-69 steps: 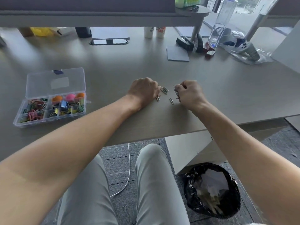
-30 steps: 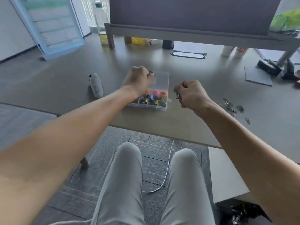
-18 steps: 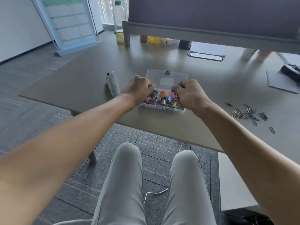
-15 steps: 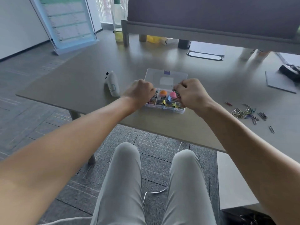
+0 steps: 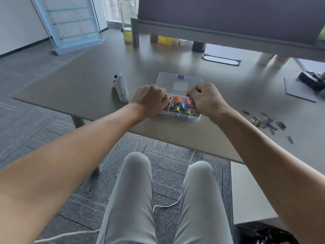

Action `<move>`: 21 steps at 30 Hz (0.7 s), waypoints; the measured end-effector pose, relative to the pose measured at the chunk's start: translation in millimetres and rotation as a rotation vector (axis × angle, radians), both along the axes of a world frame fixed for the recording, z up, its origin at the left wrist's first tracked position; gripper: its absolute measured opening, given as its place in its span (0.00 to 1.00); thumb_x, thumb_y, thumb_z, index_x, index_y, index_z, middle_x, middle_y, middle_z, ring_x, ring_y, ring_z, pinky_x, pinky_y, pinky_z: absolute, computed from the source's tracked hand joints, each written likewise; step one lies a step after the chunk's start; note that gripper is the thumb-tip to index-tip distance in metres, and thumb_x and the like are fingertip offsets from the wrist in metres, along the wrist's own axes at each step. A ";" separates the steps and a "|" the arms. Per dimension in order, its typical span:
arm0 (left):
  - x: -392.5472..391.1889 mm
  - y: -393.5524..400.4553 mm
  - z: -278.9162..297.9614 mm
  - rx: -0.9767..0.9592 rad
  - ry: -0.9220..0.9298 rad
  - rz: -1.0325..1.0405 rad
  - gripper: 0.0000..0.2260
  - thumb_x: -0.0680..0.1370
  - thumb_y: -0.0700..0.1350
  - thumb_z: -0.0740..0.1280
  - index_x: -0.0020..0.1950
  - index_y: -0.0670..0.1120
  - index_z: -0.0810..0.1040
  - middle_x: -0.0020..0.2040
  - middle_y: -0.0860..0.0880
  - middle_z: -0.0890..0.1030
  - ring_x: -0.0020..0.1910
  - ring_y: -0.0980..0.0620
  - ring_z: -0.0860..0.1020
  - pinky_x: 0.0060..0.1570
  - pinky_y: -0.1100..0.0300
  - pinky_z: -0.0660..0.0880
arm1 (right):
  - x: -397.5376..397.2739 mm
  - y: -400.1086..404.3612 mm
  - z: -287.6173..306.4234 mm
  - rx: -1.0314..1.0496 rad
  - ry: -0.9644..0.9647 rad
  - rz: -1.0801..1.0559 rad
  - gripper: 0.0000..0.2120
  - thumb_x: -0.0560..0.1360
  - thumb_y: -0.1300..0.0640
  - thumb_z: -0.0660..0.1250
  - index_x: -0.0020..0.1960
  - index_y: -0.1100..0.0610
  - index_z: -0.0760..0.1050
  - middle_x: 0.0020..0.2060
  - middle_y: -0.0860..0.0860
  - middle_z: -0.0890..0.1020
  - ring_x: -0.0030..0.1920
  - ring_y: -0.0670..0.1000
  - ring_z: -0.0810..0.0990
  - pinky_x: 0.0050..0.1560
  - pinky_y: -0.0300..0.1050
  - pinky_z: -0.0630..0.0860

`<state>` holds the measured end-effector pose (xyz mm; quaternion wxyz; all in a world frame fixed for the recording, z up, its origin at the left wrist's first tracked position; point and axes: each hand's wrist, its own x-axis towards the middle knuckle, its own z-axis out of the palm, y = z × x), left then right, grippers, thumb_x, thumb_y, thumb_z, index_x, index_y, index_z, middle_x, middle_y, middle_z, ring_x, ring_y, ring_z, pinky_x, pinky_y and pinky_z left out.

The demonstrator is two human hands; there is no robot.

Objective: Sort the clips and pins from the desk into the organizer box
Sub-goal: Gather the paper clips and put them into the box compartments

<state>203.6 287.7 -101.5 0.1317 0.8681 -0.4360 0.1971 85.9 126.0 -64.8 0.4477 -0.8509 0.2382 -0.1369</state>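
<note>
A clear plastic organizer box (image 5: 181, 81) lies open on the grey desk, its compartments holding coloured clips and pins. My left hand (image 5: 149, 99) hovers fisted over the box's left compartments; what it holds is hidden. Over the right compartments, my right hand (image 5: 205, 99) grips a bunch of silver paper clips (image 5: 190, 97) that poke out past the fingers. A loose pile of paper clips (image 5: 267, 122) lies on the desk to the right, with one stray clip (image 5: 290, 139) nearer the edge.
A white device (image 5: 121, 88) lies left of the box. A grey pad (image 5: 299, 90) and a black object (image 5: 311, 81) are at far right. A partition and a cable port (image 5: 220, 60) sit behind. The desk's front edge runs just below my wrists.
Both hands left the clip pile at the right and travelled to the organizer box, the right one carrying clips. My view swung left with them; they now hover over the compartments.
</note>
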 end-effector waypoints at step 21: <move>53.5 17.1 -33.8 -0.160 0.455 0.178 0.10 0.83 0.41 0.52 0.48 0.42 0.71 0.53 0.40 0.75 0.52 0.41 0.73 0.51 0.50 0.68 | 61.6 25.5 6.3 -0.215 0.073 0.072 0.16 0.84 0.57 0.63 0.41 0.63 0.77 0.30 0.54 0.78 0.17 0.41 0.73 0.22 0.33 0.68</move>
